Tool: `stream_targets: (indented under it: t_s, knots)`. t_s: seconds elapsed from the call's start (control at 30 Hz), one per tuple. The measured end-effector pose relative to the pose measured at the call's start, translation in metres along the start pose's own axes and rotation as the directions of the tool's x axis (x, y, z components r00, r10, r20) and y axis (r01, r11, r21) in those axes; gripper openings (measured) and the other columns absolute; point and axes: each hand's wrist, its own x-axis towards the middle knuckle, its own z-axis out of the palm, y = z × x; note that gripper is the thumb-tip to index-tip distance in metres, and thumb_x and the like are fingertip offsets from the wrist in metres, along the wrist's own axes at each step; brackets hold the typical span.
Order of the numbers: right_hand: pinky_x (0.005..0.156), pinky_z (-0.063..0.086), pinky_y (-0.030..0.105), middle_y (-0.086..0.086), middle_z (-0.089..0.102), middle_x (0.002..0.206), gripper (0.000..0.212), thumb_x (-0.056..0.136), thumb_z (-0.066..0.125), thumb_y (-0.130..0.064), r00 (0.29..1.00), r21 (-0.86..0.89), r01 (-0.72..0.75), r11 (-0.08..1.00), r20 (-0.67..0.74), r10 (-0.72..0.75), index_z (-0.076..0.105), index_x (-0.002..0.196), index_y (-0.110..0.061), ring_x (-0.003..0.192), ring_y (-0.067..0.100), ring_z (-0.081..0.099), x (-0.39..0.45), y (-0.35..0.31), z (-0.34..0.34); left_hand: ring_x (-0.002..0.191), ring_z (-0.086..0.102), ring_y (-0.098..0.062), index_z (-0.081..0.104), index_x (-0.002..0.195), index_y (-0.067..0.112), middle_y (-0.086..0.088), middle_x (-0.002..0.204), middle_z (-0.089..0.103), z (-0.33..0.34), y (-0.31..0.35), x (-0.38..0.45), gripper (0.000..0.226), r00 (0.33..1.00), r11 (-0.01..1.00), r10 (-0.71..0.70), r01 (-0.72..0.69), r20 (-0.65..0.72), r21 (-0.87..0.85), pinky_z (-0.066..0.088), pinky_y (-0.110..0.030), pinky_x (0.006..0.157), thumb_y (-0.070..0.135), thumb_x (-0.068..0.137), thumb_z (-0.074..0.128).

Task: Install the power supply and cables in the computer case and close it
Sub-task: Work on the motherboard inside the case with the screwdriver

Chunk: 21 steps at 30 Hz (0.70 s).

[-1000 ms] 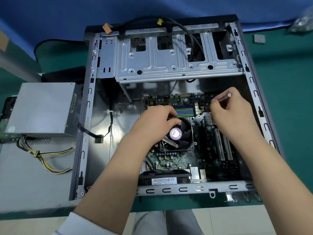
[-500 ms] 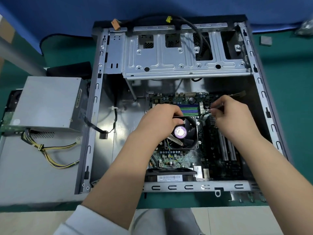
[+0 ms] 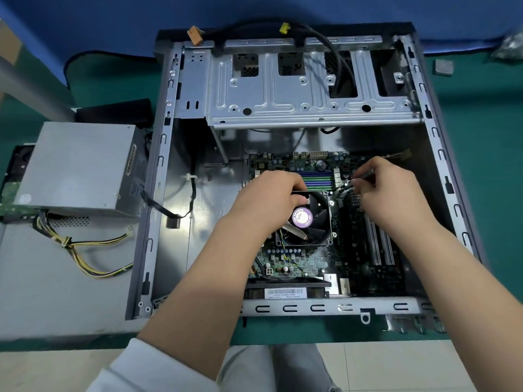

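Green mat (image 3: 481, 193) under the open case (image 3: 158, 193). My left hand (image 3: 271, 199) grips the fan (image 3: 314, 219); my right hand (image 3: 393, 193) pinches a thin tool (image 3: 343, 188). I'd judge the power supply (image 3: 76, 165) heavy and rigid: lift by its sides.

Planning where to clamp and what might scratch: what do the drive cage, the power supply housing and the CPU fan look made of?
Drive cage: bare stamped sheet metal, likely steel, dull silver with pressed ribs and punched holes.
Power supply housing: plain grey sheet metal, matte, folded edges, perforated vent strip on its near side.
CPU fan: black frame and blades, seemingly moulded plastic, with a glossy purple label on the hub.
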Motion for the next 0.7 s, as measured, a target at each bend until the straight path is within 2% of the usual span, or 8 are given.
stream_targets:
  t_s: [0.2,0.37,0.7]
  knots:
    - [0.049,0.034,0.025,-0.009,0.051,0.065,0.005,0.092,0.058,-0.016,1.0,0.013,0.006,1.0,0.008,-0.006,0.056,0.091,-0.02,0.06,0.01,0.053,-0.0008,-0.002,-0.0005,0.103,0.057,-0.016,0.065,0.11,0.029,0.007,0.114,0.065,-0.0013,-0.0007,-0.0005,0.019,1.0,1.0,0.001,-0.001,0.002,0.0,0.049,-0.035,0.086,0.032,0.093,0.059]
    - [0.06,0.039,0.029,-0.006,0.053,0.066,0.003,0.091,0.058,-0.017,1.0,0.007,-0.001,1.0,0.016,0.0,0.057,0.093,-0.019,0.066,0.02,0.058,-0.0008,-0.0019,-0.0003,0.105,0.057,-0.018,0.065,0.111,0.028,0.006,0.114,0.066,-0.0014,-0.0006,-0.0007,0.019,1.0,1.0,0.005,-0.005,0.004,0.005,0.049,-0.037,0.088,0.031,0.092,0.059]
    - [0.06,0.036,0.027,0.001,0.056,0.074,0.003,0.092,0.059,-0.02,0.999,-0.01,0.023,1.0,0.03,-0.023,0.057,0.095,-0.019,0.068,0.022,0.055,0.0004,-0.0009,0.0018,0.105,0.057,-0.017,0.065,0.111,0.03,0.007,0.115,0.065,-0.0015,-0.0004,0.0003,0.02,1.0,1.0,0.0,0.0,0.006,0.014,0.049,-0.037,0.088,0.033,0.092,0.059]
